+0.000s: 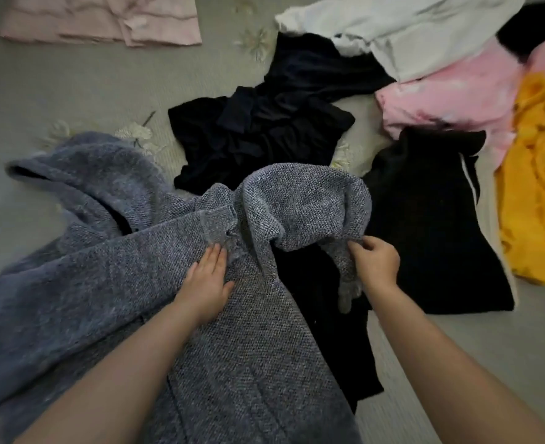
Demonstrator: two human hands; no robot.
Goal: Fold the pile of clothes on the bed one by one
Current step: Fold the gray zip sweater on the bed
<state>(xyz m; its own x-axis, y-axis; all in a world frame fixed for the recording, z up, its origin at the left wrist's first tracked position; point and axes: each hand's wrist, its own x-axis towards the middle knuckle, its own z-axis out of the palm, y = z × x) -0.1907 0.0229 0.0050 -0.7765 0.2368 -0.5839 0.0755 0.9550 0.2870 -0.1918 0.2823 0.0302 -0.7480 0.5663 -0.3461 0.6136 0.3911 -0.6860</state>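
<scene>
One grey knit garment (175, 283) lies lower centre. Left hand (205, 288) presses it, fingers straight. Right hand (375, 262) pinches its sleeve. Upper right: two black garments (264, 129), one white (409, 30), one pink (450, 100), one yellow (537, 174). One folded pink piece (101, 20) upper left.

A grey knitted cardigan (136, 283) lies spread across the bed (24, 107), its body flat under the left hand (205, 283), which presses it with straight fingers. One sleeve arches up and over to the right hand (375, 262), which pinches its cuff. Just beyond the grip lies a crumpled dark top (264, 129); to its right a black garment (431, 219), then pink (450, 100), yellow (537, 187) and white (409, 27) pieces heaped together. A folded pale pink piece (101, 20) sits far off, beyond the left hand.
</scene>
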